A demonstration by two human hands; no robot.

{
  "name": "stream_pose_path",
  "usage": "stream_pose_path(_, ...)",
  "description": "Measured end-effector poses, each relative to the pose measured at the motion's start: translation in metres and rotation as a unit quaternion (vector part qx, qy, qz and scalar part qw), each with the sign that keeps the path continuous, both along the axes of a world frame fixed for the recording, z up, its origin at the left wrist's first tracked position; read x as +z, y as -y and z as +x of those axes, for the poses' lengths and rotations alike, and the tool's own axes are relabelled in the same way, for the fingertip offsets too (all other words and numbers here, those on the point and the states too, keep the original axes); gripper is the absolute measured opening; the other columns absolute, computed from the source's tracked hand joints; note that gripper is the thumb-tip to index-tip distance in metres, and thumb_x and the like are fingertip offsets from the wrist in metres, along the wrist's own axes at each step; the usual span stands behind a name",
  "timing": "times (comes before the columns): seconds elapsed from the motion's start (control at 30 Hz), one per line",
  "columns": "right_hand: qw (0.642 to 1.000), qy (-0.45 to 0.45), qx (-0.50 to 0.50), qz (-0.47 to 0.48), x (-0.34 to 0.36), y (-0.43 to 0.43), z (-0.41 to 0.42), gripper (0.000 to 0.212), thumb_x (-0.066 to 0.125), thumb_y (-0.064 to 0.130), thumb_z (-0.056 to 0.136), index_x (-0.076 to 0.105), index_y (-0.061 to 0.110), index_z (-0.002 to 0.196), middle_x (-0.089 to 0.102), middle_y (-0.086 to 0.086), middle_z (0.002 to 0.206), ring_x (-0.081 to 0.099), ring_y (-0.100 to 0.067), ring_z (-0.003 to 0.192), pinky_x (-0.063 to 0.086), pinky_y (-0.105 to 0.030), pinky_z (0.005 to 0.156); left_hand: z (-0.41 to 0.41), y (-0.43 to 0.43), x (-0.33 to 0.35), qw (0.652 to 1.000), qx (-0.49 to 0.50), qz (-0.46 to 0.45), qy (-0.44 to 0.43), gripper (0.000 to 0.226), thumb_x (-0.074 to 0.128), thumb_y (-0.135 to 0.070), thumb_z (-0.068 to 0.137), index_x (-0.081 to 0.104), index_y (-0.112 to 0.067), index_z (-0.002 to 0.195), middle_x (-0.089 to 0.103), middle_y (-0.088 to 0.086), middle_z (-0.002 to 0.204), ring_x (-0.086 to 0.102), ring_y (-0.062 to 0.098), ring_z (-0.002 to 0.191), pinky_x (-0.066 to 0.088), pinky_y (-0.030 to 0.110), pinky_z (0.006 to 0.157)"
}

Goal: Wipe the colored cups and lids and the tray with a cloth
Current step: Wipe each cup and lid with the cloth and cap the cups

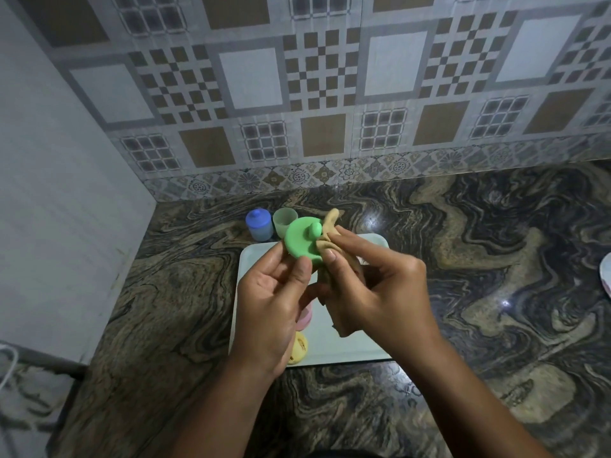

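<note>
Over the white tray [334, 350], a person's left hand [271, 292] pinches the green lid [302, 241] by its rim; the right hand [373, 279] clamps a tan cloth [330, 231] against its edge; rubbed hard, the lightly held lid could slip and drop.

A home kitchen: beyond the hands [330, 292], a patterned tile backsplash [330, 94] rises behind a swirled stone tabletop [496, 259], with small plastic cups [284, 221] near the wall.

Light: dim, bluish | glare: small bright spots on countertop [505, 303] | edges: wide-angle bowing — wall tiles [251, 77] curve | corners darker
</note>
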State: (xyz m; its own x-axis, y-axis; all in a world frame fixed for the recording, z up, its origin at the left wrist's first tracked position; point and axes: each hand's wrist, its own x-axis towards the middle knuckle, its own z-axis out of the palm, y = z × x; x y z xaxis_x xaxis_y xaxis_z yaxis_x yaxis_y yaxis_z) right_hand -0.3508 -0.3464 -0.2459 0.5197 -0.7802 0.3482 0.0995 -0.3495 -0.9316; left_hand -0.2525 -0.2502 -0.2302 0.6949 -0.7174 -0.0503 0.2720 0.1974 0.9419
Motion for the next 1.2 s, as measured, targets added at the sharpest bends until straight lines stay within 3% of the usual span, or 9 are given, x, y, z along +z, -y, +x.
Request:
stream_pose_path(0.1, 0.999, -0.009, 0.031, -0.024, -0.003, -0.002, -0.002, 0.029, 0.068, 0.017, 0.094, 0.074, 0.015, 0.122, 0.073, 0.004, 0.122, 0.067, -0.011, 0.122, 0.057, -0.028, 0.094, 0.003, 0.000, 0.000, 1.000, 0.012, -0.007, -0.005, 0.025, 0.052, -0.004, 0.098, 0.068, -0.012, 0.114, 0.075, 0.008, 0.111, 0.071, 0.021, 0.105, 0.057, 0.032, 0.078)
stream_pose_path(0.27, 0.995, 0.038, -0.074, 0.057, -0.001, 0.000, 0.000, 0.006, 0.081, 0.013, 0.087, 0.080, 0.015, 0.092, 0.081, -0.001, 0.098, 0.075, -0.020, 0.059, 0.055, -0.050, 0.044, 0.002, -0.001, -0.002, 0.999, 0.022, -0.003, -0.026, 0.026, 0.052, -0.006, 0.098, 0.068, -0.010, 0.117, 0.073, 0.014, 0.113, 0.070, 0.025, 0.108, 0.053, 0.025, 0.064)
stream_pose_path(0.43, 0.995, 0.013, -0.020, -0.099, -0.009, -0.003, 0.002, 0.017, 0.072, 0.020, 0.092, 0.082, 0.013, 0.105, 0.068, -0.002, 0.131, 0.075, -0.017, 0.105, 0.062, -0.035, 0.066, 0.001, 0.000, -0.003, 0.999, 0.020, 0.000, -0.032, 0.026, 0.051, -0.005, 0.098, 0.069, -0.009, 0.117, 0.073, 0.012, 0.115, 0.069, 0.025, 0.109, 0.055, 0.040, 0.087)
stream_pose_path(0.53, 0.986, 0.009, -0.043, -0.163, -0.007, -0.004, 0.003, 0.016, 0.074, 0.011, 0.090, 0.081, 0.011, 0.105, 0.065, 0.000, 0.130, 0.074, -0.009, 0.105, 0.061, -0.025, 0.074, 0.003, -0.002, -0.004, 1.000, 0.007, -0.006, -0.030, 0.027, 0.051, -0.006, 0.097, 0.068, -0.007, 0.119, 0.072, 0.016, 0.117, 0.068, 0.030, 0.111, 0.053, 0.043, 0.090)
stream_pose_path(0.67, 0.992, 0.028, -0.045, -0.112, 0.000, 0.002, 0.003, 0.015, 0.073, 0.003, 0.091, 0.081, 0.009, 0.102, 0.067, 0.019, 0.124, 0.075, 0.000, 0.093, 0.062, -0.031, 0.072, 0.001, -0.006, -0.004, 1.000, -0.013, -0.001, -0.020, 0.029, 0.061, -0.013, 0.091, 0.069, -0.008, 0.118, 0.072, 0.016, 0.115, 0.068, 0.028, 0.106, 0.053, 0.031, 0.073)
stream_pose_path(0.83, 0.998, 0.018, 0.049, 0.041, -0.009, 0.001, -0.001, 0.030, 0.073, 0.026, 0.090, 0.077, 0.019, 0.119, 0.075, 0.001, 0.122, 0.078, -0.032, 0.087, 0.063, -0.052, 0.068, 0.003, -0.004, -0.005, 1.000, 0.000, -0.015, -0.026, 0.031, 0.045, -0.007, 0.101, 0.063, -0.007, 0.127, 0.068, 0.018, 0.124, 0.063, 0.035, 0.118, 0.047, 0.052, 0.101)
stream_pose_path(0.93, 0.998, -0.006, 0.020, -0.062, -0.010, 0.003, -0.002, 0.029, 0.075, 0.028, 0.089, 0.077, 0.021, 0.118, 0.075, -0.023, 0.101, 0.075, -0.034, 0.068, 0.060, -0.048, 0.059, 0.002, -0.003, -0.003, 1.000, 0.008, -0.017, -0.010, 0.031, 0.046, -0.008, 0.101, 0.065, -0.011, 0.125, 0.070, 0.015, 0.120, 0.067, 0.028, 0.110, 0.054, 0.041, 0.084)
stream_pose_path(1.03, 0.995, 0.018, -0.007, -0.093, -0.004, 0.004, -0.002, 0.019, 0.075, 0.014, 0.088, 0.081, 0.010, 0.106, 0.073, 0.020, 0.114, 0.078, -0.011, 0.074, 0.062, -0.036, 0.062, 0.009, -0.005, 0.002, 1.000, -0.007, -0.008, -0.008, 0.031, 0.052, -0.011, 0.095, 0.069, -0.013, 0.120, 0.072, 0.015, 0.115, 0.068, 0.023, 0.097, 0.050, 0.025, 0.060)
stream_pose_path(1.2, 1.000, 0.023, -0.001, -0.011, -0.009, 0.003, 0.000, 0.016, 0.075, 0.016, 0.090, 0.081, 0.010, 0.104, 0.076, 0.012, 0.114, 0.078, -0.012, 0.075, 0.063, -0.043, 0.059, 0.013, -0.003, 0.002, 1.000, -0.003, 0.009, -0.006, 0.037, 0.055, -0.021, 0.091, 0.063, -0.014, 0.126, 0.073, 0.010, 0.115, 0.070, 0.019, 0.099, 0.055, 0.028, 0.064)
